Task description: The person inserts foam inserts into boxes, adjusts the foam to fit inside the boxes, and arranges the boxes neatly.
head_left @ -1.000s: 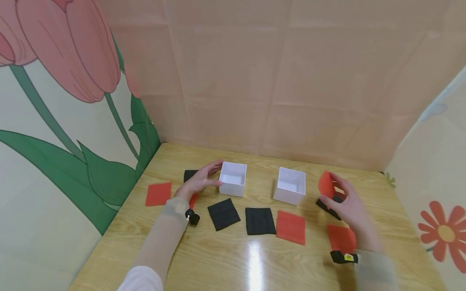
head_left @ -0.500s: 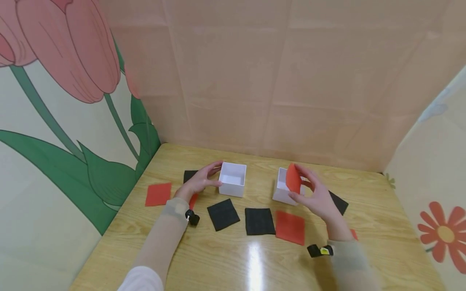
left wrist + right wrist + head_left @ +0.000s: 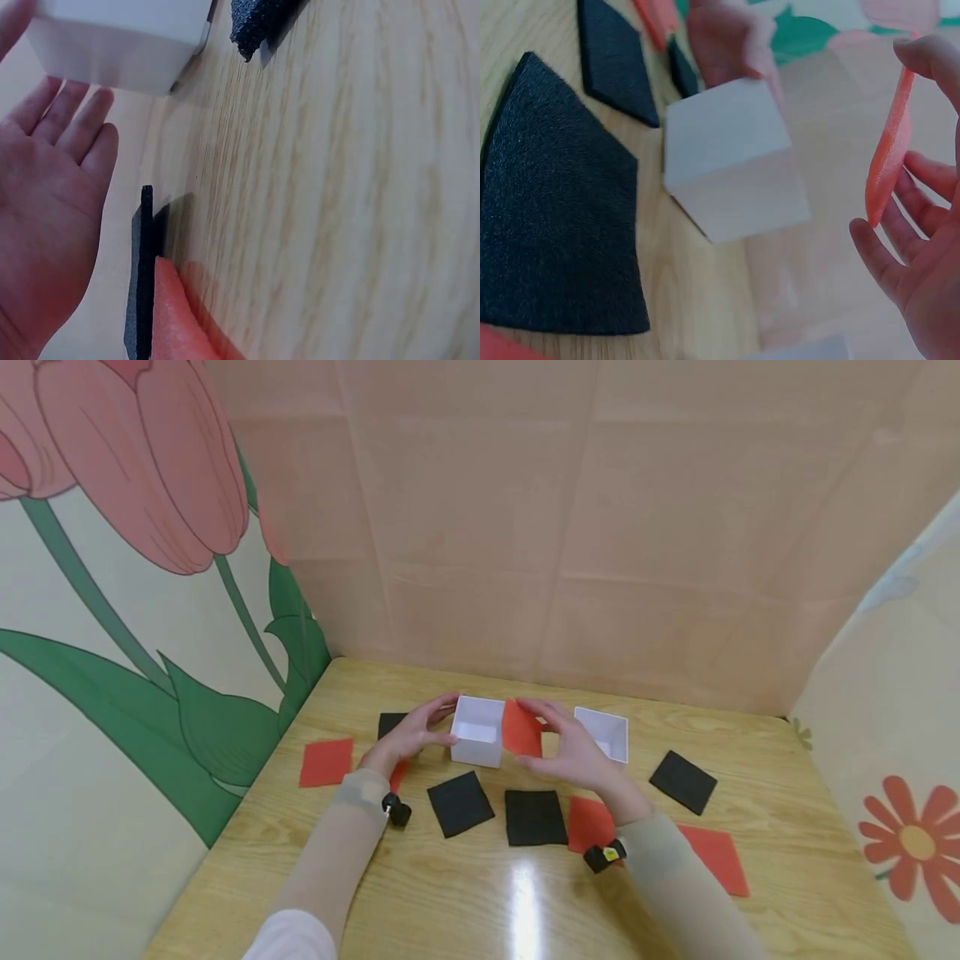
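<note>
My right hand (image 3: 566,752) holds a soft red square pad (image 3: 522,729) by opposite edges, between thumb and fingers. The pad (image 3: 890,157) bows slightly and stands upright at the right side of the left white box (image 3: 477,752). My left hand (image 3: 411,733) holds that box at its left side, thumb at the front corner and fingers toward the back. In the left wrist view, the fingers (image 3: 75,124) reach nearly straight to the box (image 3: 120,45). The box stands on the table and its visible inside holds nothing.
Another open white box (image 3: 606,735) stands to the right, partly behind my right hand. Black pads (image 3: 461,803) (image 3: 536,817) (image 3: 683,782) and red pads (image 3: 327,762) (image 3: 716,858) (image 3: 590,824) lie about the wooden table (image 3: 450,893). A black pad (image 3: 392,722) and some red show beside my left hand.
My right hand has carried the red pad leftward from the table's right side, past the right box, to the left box. The left hand has stayed at its box.
</note>
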Motion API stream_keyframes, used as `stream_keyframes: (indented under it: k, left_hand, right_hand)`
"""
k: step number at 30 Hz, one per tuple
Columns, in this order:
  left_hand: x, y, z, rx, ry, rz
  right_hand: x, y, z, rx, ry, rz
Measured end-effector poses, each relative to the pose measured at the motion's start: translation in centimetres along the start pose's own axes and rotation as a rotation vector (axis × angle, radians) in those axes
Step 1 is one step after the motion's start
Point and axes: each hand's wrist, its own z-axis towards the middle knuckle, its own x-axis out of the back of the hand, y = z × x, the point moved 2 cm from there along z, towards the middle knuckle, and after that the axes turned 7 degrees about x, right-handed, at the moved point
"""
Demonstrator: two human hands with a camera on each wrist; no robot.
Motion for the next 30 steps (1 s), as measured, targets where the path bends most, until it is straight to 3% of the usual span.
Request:
stream_keyframes:
  k: [10, 16, 24, 30]
  left_hand:
    - [-0.1, -0.3, -0.1, -0.01, 0.005, 0.024]
    - [0.0, -0.2, -0.2, -0.01, 0.002, 0.011]
    - [0.1, -0.2, -0.2, -0.021, -0.008, 0.009]
    - [0.0, -0.1, -0.2, -0.028, -0.017, -0.008]
  right_hand:
    - [-2.4, 0.8, 3.7, -0.099, -0.059, -0.099]
    - [-3.3, 1.1, 5.9, -0.139, -0.13, -0.237]
    - [-4.1, 0.6, 8.0, -0.126, -0.229, -0.361]
    - [-4.5, 0.7, 8.7, -0.111, -0.257, -0.405]
